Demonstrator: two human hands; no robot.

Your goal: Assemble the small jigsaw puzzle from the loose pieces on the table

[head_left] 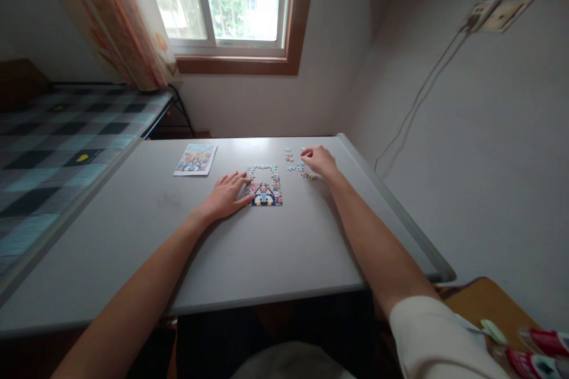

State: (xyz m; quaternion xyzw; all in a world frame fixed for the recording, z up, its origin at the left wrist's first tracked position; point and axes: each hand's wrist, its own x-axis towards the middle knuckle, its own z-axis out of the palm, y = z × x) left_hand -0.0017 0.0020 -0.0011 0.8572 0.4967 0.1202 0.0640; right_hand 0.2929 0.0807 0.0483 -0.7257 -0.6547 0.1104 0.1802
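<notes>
A partly assembled jigsaw puzzle (pixel 265 196) lies on the table, its picture filled in along the bottom and round the edges, with a bare gap in the upper middle. Flat on the table, my left hand (pixel 227 195) has its fingers spread, and its thumb and fingertips touch the puzzle's left edge. Loose puzzle pieces (pixel 301 167) are scattered to the right of the puzzle. Over them, my right hand (pixel 319 160) is closed in a pinch at the far side of the group. Whatever is between those fingertips is too small to make out.
A printed picture sheet (pixel 195 160) lies on the table (pixel 267 254) to the left of the puzzle. The right wall has a socket (pixel 484 15) with a hanging cable. Beyond the table's left side stands a bed (pixel 89 124). A window (pixel 240 0) is ahead.
</notes>
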